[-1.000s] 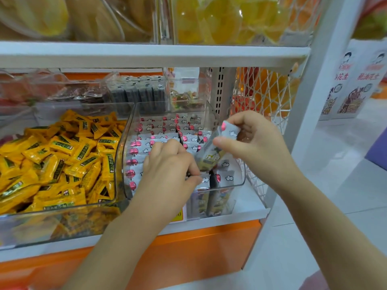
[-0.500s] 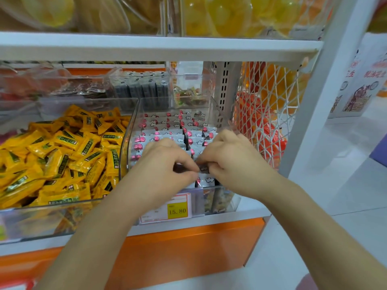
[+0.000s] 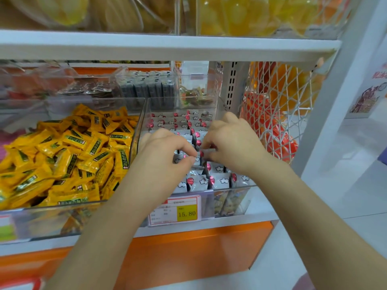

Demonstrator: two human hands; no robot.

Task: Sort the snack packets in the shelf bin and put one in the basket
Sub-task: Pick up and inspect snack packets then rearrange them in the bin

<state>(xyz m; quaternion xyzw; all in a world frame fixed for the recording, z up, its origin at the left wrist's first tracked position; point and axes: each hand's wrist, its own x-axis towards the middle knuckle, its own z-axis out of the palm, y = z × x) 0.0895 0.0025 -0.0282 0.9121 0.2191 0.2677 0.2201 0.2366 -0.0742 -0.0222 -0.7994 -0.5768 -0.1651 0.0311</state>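
Left hand [image 3: 167, 152], right hand [image 3: 233, 146], both pinching snack packets [image 3: 218, 181] in bin [image 3: 236, 187], grasped tops hidden

Upper shelf [image 3: 167, 48] overhangs the open-topped bin [image 3: 139, 126], tightly packed with packets [image 3: 199, 182].

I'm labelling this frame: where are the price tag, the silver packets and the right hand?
price tag [image 3: 177, 210], head view, centre of its face.
silver packets [image 3: 218, 181], head view, a front-row packet's top.
right hand [image 3: 234, 145], head view, back of the hand.

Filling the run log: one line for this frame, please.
stage: sorting | left hand: pinches grey-white snack packets in clear plastic shelf bin | right hand: pinches same packets
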